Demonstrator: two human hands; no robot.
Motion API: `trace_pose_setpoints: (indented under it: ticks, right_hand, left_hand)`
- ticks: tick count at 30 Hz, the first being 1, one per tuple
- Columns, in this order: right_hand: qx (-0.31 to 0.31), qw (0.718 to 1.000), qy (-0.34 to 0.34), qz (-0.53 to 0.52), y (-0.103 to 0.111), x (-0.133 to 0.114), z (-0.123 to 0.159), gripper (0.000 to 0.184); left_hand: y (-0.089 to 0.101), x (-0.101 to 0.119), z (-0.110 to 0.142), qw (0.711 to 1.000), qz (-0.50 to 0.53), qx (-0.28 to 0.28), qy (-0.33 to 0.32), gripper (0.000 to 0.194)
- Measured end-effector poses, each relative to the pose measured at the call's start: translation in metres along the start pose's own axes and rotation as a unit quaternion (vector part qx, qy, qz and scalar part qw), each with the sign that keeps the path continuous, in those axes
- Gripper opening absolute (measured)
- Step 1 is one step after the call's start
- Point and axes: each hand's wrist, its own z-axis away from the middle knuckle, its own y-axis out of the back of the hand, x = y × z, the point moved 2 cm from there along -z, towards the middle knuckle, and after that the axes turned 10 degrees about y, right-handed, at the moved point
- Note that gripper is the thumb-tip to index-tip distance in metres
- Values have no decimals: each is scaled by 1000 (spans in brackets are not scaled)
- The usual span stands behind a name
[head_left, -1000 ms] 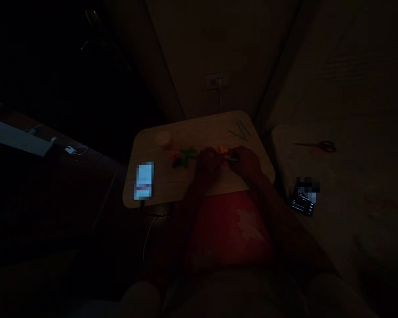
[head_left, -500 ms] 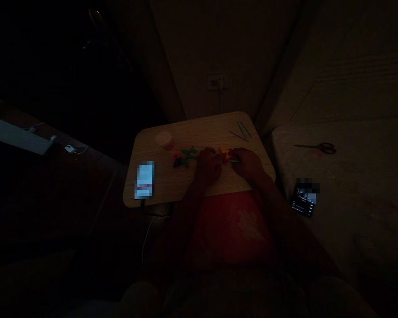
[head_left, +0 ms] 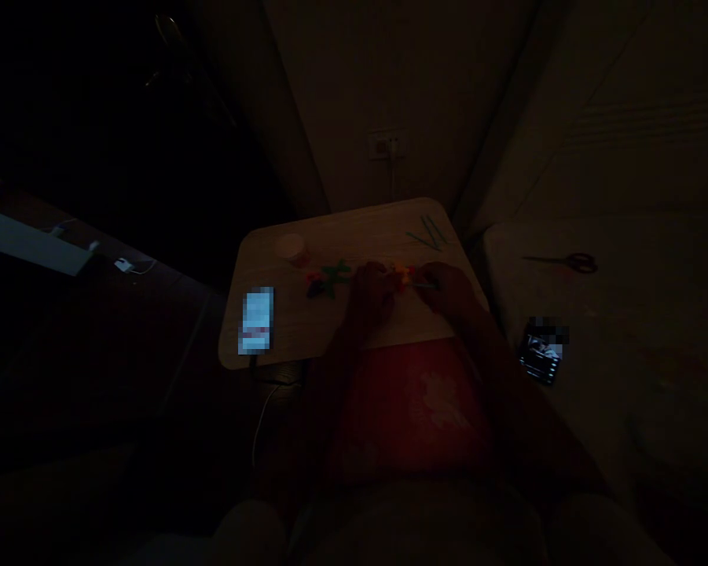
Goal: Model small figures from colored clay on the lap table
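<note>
In dim light, both my hands work close together over a small wooden table (head_left: pixel 306 330). My left hand (head_left: pixel 372 295) has its fingers curled at a small yellow, orange and red flower-like piece (head_left: pixel 401 273). My right hand (head_left: pixel 449 291) is closed on a thin greenish stick (head_left: pixel 427 285), whose left end points at that piece. Whether the stick touches it, I cannot tell. Left of my left hand lie green leaf-like strips (head_left: pixel 335 275), crossing each other. Beside them are a reddish piece (head_left: pixel 313 277) and a dark piece (head_left: pixel 314 291).
A round lidded tub (head_left: pixel 291 248) stands at the table's back left. Several thin greenish sticks (head_left: pixel 427 234) lie at the back right. A lit phone (head_left: pixel 256 321) rests near the left edge. Scissors (head_left: pixel 581 262) and another phone (head_left: pixel 539 358) lie on the pale surface to the right.
My right hand has shifted slightly right with the stick, opening a little more space between my hands. More of the yellow and orange piece shows. My left hand stays nearly in place.
</note>
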Motion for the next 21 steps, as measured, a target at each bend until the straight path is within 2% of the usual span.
trace_pose_setpoints:
  ticks: [5,7,14,18,21]
  right_hand:
    - [94,988,-45,-113,2,7,7,16]
    - [119,981,-59,-141,3,7,9,15]
    - [163,974,-58,-149,5,6,12,12]
    - [181,964,-59,-183,3,5,12,14]
    - [202,952,-65,-220,4,5,12,18]
  left_hand:
    - [14,16,-10,994,-45,60,81,29]
    - [16,24,-19,989,-76,61,108,25]
    - [0,43,-39,982,-148,6,117,44]
    - [-4,43,-38,984,-131,-4,118,38]
    - [0,40,-39,993,-66,6,96,32]
